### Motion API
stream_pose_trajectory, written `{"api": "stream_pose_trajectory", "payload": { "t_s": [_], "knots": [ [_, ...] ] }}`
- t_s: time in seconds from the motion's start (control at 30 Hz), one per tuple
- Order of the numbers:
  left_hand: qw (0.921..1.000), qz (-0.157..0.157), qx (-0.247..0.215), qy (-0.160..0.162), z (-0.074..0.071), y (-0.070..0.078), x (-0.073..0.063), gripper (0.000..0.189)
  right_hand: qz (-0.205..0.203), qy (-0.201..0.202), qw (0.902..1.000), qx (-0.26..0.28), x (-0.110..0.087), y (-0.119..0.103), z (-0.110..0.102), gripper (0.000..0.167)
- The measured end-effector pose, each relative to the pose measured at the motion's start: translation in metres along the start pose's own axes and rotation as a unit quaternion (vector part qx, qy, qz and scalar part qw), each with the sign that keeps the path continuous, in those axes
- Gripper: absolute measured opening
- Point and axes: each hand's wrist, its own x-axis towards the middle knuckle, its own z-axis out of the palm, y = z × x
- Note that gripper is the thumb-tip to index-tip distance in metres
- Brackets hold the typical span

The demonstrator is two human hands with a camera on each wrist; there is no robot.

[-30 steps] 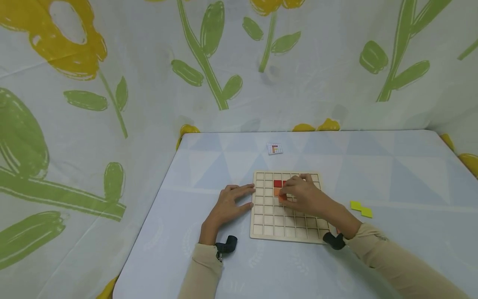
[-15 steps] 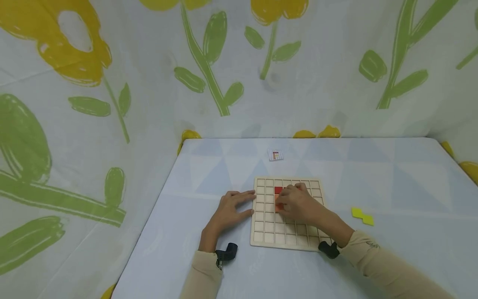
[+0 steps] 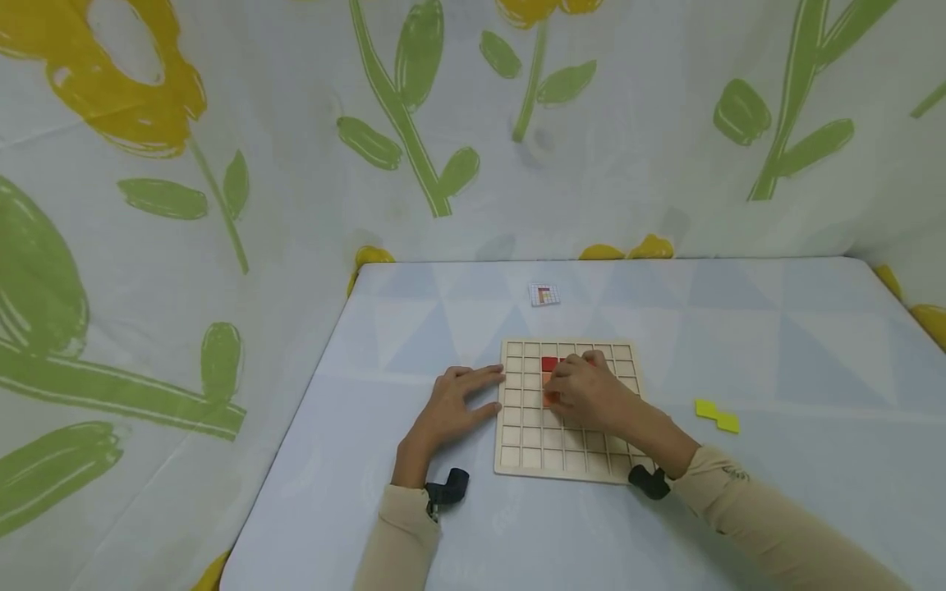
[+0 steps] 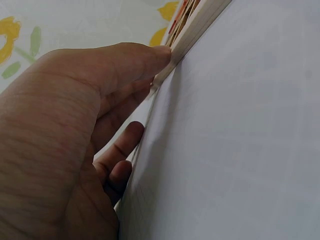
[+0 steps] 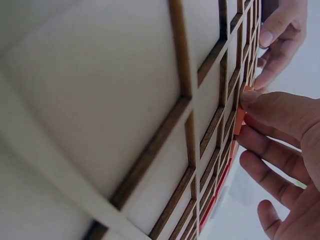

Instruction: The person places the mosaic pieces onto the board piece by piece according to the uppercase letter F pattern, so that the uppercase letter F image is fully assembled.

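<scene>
A wooden grid board (image 3: 532, 460) lies on the table. My left hand (image 3: 451, 406) reaches the board's left edge, its fingertips at the rim; in the left wrist view the thumb meets the side of the board (image 4: 187, 42). Over the middle cells, my right hand (image 3: 594, 398) pinches an orange tile (image 5: 240, 120) between thumb and forefinger, low against the grid. The other fingers of that hand are spread. A red tile (image 3: 549, 364) sits in an upper cell, and more red shows along the row beyond, partly covered by the hand.
Two yellow squares joined at a corner (image 3: 716, 415) lie on the table to the right of the board. Beyond the board is a small card (image 3: 544, 295) printed with a coloured grid. A flower-patterned cloth wall (image 3: 628, 189) stands behind and to the left of the table (image 3: 414, 328).
My right hand has shifted slightly left and the orange tile in it has moved left into line below the red tile. My left hand stays at the board's edge.
</scene>
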Motion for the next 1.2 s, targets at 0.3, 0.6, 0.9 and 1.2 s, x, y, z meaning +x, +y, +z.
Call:
{"api": "stream_pose_trajectory", "payload": {
  "t_s": [0.3,0.6,0.9,1.2],
  "knots": [
    [0.9999,0.011,-0.006,0.006,0.004,0.005,0.004,0.047,-0.005,0.004,1.0000,-0.005,-0.005,0.002,-0.007,0.015],
    [0.9999,0.005,-0.004,0.012,0.004,0.003,0.002,0.047,0.000,0.034,0.9988,0.036,-0.020,0.010,-0.022,0.019],
    [0.9999,-0.008,-0.012,-0.001,0.003,0.001,0.002,0.048,0.029,0.047,0.9974,0.048,-0.049,0.026,-0.040,0.023],
    [0.9999,-0.008,-0.012,-0.001,0.002,0.000,0.000,0.048,0.062,0.049,0.9959,0.044,-0.075,0.036,-0.045,0.022]
  ]
}}
